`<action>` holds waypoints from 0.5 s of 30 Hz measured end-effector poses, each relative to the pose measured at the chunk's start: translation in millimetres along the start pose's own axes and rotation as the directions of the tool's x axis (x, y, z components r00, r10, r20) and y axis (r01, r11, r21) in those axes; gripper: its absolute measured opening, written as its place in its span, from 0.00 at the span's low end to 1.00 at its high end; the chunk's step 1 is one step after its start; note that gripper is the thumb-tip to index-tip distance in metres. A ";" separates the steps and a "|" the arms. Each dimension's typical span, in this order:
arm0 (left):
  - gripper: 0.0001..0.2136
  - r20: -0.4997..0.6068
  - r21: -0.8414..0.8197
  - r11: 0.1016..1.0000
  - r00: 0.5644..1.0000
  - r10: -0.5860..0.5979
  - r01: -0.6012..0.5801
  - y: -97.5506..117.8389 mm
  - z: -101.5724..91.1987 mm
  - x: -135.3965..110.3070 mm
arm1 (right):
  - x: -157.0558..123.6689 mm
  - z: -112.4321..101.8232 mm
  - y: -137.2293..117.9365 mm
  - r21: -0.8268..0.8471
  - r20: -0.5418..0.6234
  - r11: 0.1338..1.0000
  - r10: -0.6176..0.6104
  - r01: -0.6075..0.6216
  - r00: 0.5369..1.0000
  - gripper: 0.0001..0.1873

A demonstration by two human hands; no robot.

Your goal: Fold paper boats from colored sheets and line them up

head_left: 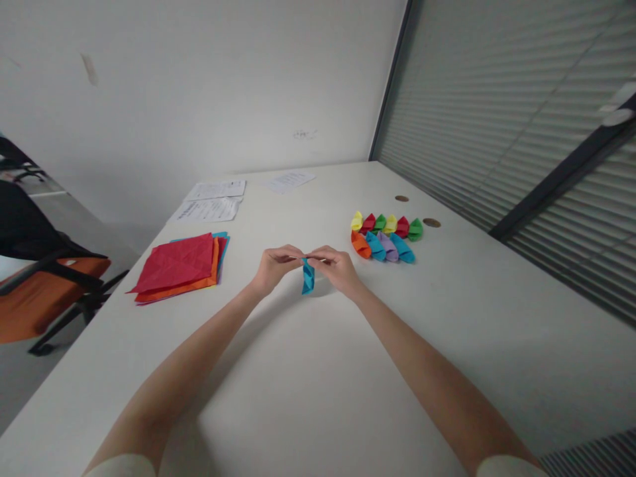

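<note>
A narrow folded piece of blue paper [308, 278] hangs above the middle of the white table. My left hand [278, 265] pinches its upper end between thumb and fingers. From the other side my right hand [338, 268] pinches the same end, so the fingertips of both hands meet there. The lower part of the piece dangles free, slightly bent. Off to the left lies a stack of coloured sheets [173, 265], red on top with orange and blue edges showing. Beyond my right hand sit two rows of small folded paper pieces [387, 245] in several colours.
Printed papers [211, 209] lie at the back left, with another sheet [291, 181] near the wall. Two round brown spots [432, 222] mark the tabletop at the right. Blinds [521, 119] line the right side. An orange-seated chair [54, 285] stands left of the table.
</note>
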State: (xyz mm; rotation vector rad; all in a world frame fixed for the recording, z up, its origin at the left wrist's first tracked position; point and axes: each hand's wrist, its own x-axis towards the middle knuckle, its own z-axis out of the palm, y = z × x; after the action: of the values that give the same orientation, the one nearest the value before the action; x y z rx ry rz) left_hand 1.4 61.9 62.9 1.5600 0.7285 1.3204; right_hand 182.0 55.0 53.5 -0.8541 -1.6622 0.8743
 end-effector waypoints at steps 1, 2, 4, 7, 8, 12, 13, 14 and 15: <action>0.08 0.002 0.009 1.000 1.000 0.007 -0.007 1.3 0.5 -0.3 | 0.2 -1.3 -1.3 -0.003 0.004 1.000 -0.016 0.016 1.000 0.11; 0.08 0.000 0.020 1.000 1.000 0.014 -0.014 2.8 1.0 -0.6 | 0.1 -2.4 -2.9 -0.018 0.004 0.999 -0.037 0.037 0.999 0.11; 0.10 0.003 0.040 0.999 1.000 0.002 -0.002 6.2 1.9 -1.2 | -0.4 -4.2 -6.3 -0.082 -0.011 0.993 -0.087 0.086 0.996 0.11; 0.13 0.046 0.074 0.995 0.997 -0.070 0.066 13.1 3.4 -2.1 | -1.5 -6.8 -10.2 -0.188 -0.035 0.971 -0.156 0.147 0.987 0.10; 0.14 0.059 0.094 0.993 0.995 -0.082 0.076 15.6 3.8 -2.4 | -1.8 -7.7 -11.0 -0.216 -0.042 0.963 -0.175 0.162 0.984 0.09; 0.14 0.083 0.236 0.972 0.997 -0.005 -0.014 23.5 3.9 -3.7 | -1.5 -10.8 -12.4 -0.240 -0.041 0.928 -0.302 0.284 0.952 0.08; 0.13 0.088 0.287 0.957 0.996 0.028 -0.052 24.9 3.6 -3.9 | -1.1 -11.4 -12.6 -0.227 -0.033 0.919 -0.338 0.322 0.941 0.07; 0.12 0.094 0.338 0.937 0.994 0.061 -0.089 26.1 3.5 -4.1 | -0.5 -12.0 -12.8 -0.216 -0.023 0.910 -0.367 0.354 0.930 0.06; 0.11 0.099 0.386 0.914 0.991 0.094 -0.125 27.0 3.5 -4.2 | 0.1 -12.7 -13.1 -0.210 -0.008 0.903 -0.385 0.375 0.923 0.06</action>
State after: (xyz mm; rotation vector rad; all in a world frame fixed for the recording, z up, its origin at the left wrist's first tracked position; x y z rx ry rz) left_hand 0.4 46.8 85.9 1.9866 0.9074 1.2348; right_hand 192.7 50.5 67.6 -0.6461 -1.8160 0.4133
